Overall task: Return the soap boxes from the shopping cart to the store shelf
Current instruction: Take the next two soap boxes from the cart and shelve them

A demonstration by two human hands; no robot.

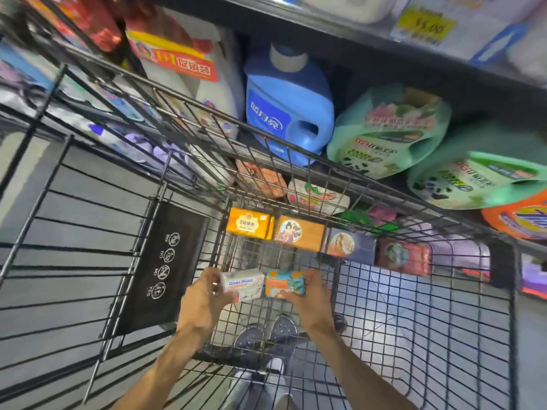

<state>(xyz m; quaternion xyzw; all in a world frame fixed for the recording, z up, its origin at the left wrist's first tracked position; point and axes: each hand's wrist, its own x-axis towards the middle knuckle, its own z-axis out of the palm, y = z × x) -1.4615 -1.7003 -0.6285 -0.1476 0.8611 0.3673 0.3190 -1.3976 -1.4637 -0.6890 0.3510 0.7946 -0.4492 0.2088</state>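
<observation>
Early on, I judge: left hand [204, 294] grips a white goat-soap box [244, 284], right hand [307, 294] a teal-orange soap box [284, 283], four boxes remaining in the shopping cart [384, 306].

White box [243, 284] in left hand [204, 294]: "Goat Soap" in blue. Black panel [165, 269] just left of that hand: circled pictograms marked "NO", "NO", "NO", "YES". Yellow tag [424, 26] far above the hands on the upper shelf: "15.00", blurred. Red banner [177, 59] on white bottle up left: "1+1". Other print unreadable.
</observation>
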